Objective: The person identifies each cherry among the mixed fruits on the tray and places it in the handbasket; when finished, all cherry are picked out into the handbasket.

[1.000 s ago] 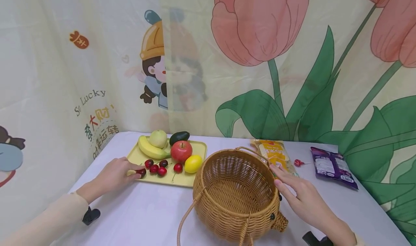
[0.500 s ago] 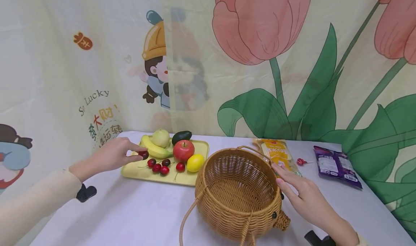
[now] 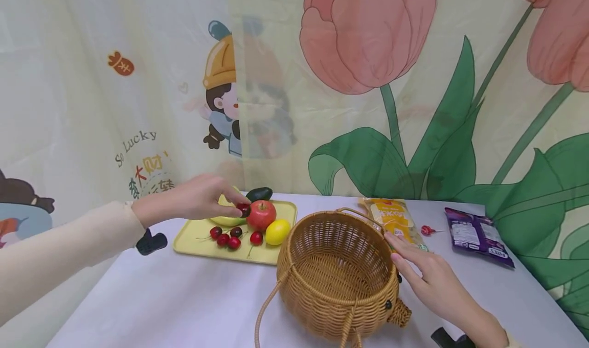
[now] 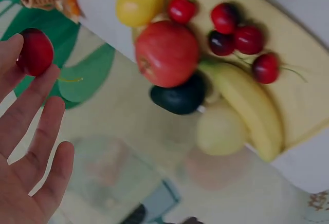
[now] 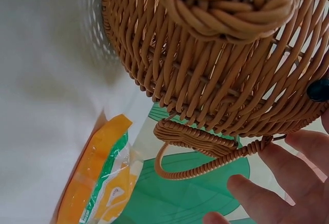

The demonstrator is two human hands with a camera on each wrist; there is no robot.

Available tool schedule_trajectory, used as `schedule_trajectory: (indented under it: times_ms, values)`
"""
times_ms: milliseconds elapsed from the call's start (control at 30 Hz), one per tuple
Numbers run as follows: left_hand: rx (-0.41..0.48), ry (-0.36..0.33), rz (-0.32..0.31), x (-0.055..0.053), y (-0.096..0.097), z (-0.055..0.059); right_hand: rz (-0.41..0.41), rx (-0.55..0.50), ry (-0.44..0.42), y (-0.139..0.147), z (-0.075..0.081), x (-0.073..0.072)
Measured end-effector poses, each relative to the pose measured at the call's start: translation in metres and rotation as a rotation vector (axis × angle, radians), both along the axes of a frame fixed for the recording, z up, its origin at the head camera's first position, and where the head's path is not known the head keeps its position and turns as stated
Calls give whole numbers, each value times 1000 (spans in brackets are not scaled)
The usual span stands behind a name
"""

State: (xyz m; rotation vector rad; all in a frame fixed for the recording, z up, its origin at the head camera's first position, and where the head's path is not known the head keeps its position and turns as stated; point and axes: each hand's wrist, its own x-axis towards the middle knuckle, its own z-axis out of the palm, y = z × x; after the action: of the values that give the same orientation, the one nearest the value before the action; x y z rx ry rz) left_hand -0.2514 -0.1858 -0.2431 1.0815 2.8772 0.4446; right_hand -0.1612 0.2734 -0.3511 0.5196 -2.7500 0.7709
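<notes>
My left hand (image 3: 198, 197) pinches a dark red cherry (image 3: 244, 210) between thumb and fingertips, raised over the yellow tray (image 3: 198, 248). In the left wrist view its stem hangs free and the other fingers are spread. On the tray lie several cherries (image 3: 223, 240), an apple (image 3: 261, 216), a lemon (image 3: 277, 232), an avocado (image 3: 259, 193), a banana (image 4: 252, 106) and a pale green round fruit (image 4: 221, 129). My right hand (image 3: 430, 274) rests with extended fingers on the rim of a wicker basket (image 3: 317, 307), beside its looped handle. The basket's visible floor is bare.
Behind the basket lies a yellow snack bag (image 3: 391, 215), partly hidden by it. A red-wrapped lollipop (image 3: 427, 230) and a purple snack bag (image 3: 480, 238) lie at the right. A printed curtain (image 3: 271, 169) hangs behind the table; a basket handle (image 3: 264, 307) droops in front.
My left hand has lifted the cherry from the tray's left side and carried it rightward, now in front of the apple. The right hand stays on the basket rim.
</notes>
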Motion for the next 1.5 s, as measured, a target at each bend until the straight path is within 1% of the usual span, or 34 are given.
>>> schedule_trajectory:
  times_ms: [167, 233, 300, 400, 567, 700, 833, 933, 1100, 1200, 1333, 1500]
  values:
    - [-15, 26, -142, 1, 37, 17, -10, 8, -20, -1, 0, 0]
    - [-37, 12, -182, 1, 55, 23, -14, 10, -23, -1, 0, 0]
    - [-60, -28, -205, 0, 73, 27, -16, 11, -25, -1, 0, 0]
    - [-82, -85, -277, -4, 99, 29, -17, 10, -25, 0, 0, 0]
    - [-122, -145, -397, -11, 140, 27, -16, 7, -15, 0, 0, 0]
    - [-131, -168, -486, -17, 171, 19, -21, 8, -12, 0, 0, 0]
    - [-104, -206, -579, -23, 195, 4, -22, 8, -20, 0, 0, 0]
    - [-84, -230, -622, -27, 209, -8, -19, 7, -19, -1, 0, 0]
    - [-65, -228, -638, -35, 225, -22, -14, 5, -9, -2, -2, 0]
    - [-68, -247, -643, -38, 231, -29, -15, 7, -9, -3, -2, 0]
    - [-105, -257, -638, -40, 238, -36, -12, 6, -9, -3, -2, 0]
    - [-178, -208, -639, -38, 246, -43, -22, 14, -11, -2, -1, 1]
